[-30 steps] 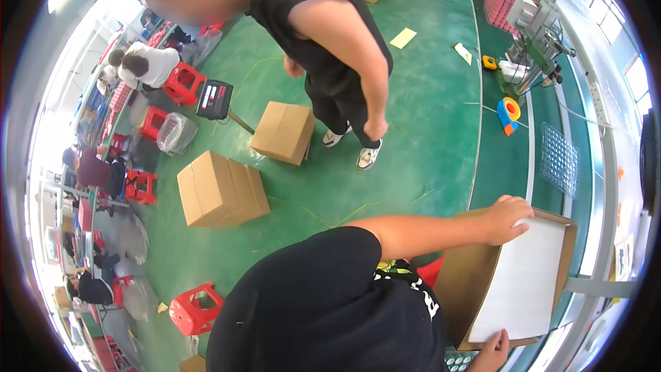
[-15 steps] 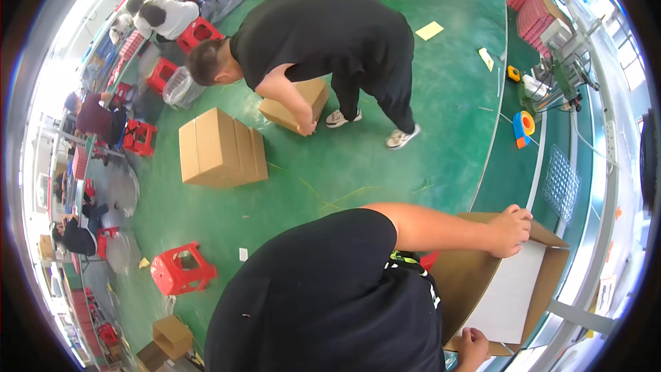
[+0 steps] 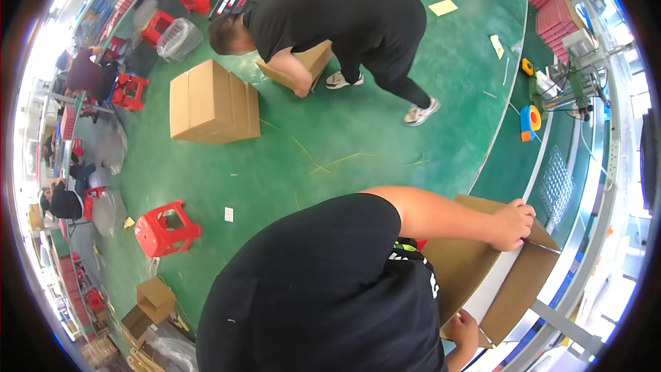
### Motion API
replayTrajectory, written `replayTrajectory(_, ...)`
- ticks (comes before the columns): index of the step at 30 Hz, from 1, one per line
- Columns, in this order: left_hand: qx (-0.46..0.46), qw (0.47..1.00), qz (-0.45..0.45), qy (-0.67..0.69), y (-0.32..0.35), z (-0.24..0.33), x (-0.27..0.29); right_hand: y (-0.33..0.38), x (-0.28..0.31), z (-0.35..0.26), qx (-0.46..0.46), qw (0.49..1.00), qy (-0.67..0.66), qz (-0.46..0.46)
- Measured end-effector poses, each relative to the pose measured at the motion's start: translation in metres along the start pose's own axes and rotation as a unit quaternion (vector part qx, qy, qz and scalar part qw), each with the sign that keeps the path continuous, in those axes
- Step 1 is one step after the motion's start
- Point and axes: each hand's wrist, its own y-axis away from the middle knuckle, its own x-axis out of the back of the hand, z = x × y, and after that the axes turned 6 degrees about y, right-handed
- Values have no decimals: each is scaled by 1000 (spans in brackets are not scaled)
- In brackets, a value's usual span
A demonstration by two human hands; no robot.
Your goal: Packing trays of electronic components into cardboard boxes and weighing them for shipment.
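My left hand (image 3: pixel 513 226), at the end of a bare arm stretched to the right, has its fingers curled over the upper edge of an open cardboard box (image 3: pixel 458 262). At the box's lower edge, my right hand (image 3: pixel 464 329) grips the cardboard with bent fingers. A brown flap (image 3: pixel 522 289) leans over the right side of the opening. Between it and the left wall shows a strip of a flat white surface (image 3: pixel 493 280) inside. The box's underside is hidden.
Ahead, a co-worker (image 3: pixel 337 14) bends over another cardboard box (image 3: pixel 313 62). A large closed carton (image 3: pixel 217 107) stands on the green floor. A red stool (image 3: pixel 167 229) is at left. Blue and orange tape dispenser (image 3: pixel 529 122) and bubble wrap (image 3: pixel 555 186) lie along the bench at right.
The brown flap at the box's right side has swung inward, covering much of the white surface. Both my hands keep their grip. The co-worker's box has tilted, and the whole view has shifted slightly.
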Motion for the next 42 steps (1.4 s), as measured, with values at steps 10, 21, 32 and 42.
replayTrajectory(10,15,1000,17,-12,-1,-3,0,-79,-7,0,176,928,213,-251)
replayTrajectory(21,70,995,-52,51,3,-2,24,-94,-5,-8,215,945,165,-181)
replayTrajectory(32,315,912,-219,142,-35,-54,34,-4,-41,78,-123,764,-72,629)
replayTrajectory(42,374,851,-366,44,-78,-56,44,-13,-77,39,-158,569,-739,324)
